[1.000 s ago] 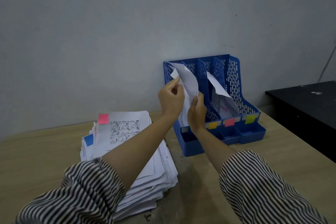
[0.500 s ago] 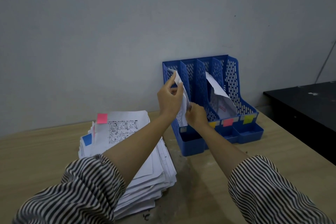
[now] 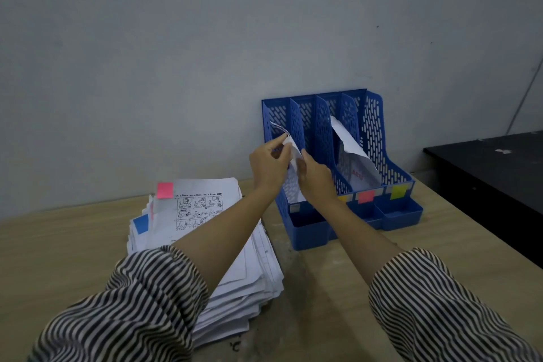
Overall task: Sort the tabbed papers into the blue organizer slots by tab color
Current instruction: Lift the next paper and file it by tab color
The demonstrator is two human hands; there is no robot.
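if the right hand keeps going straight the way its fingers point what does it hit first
Probably the sheet both hands pinch, then the divider of the blue organizer just behind it. The right hand points up and back into the leftmost slot; depth is unclear.

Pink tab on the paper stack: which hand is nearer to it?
Left. The left hand is up-right of the pink tab, at the organizer's leftmost slot; the right hand lies farther right.

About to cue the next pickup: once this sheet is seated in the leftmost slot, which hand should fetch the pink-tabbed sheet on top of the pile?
Left, probably. The left hand is nearer the paper pile, and its forearm already lies over it. The right hand would have to cross over.
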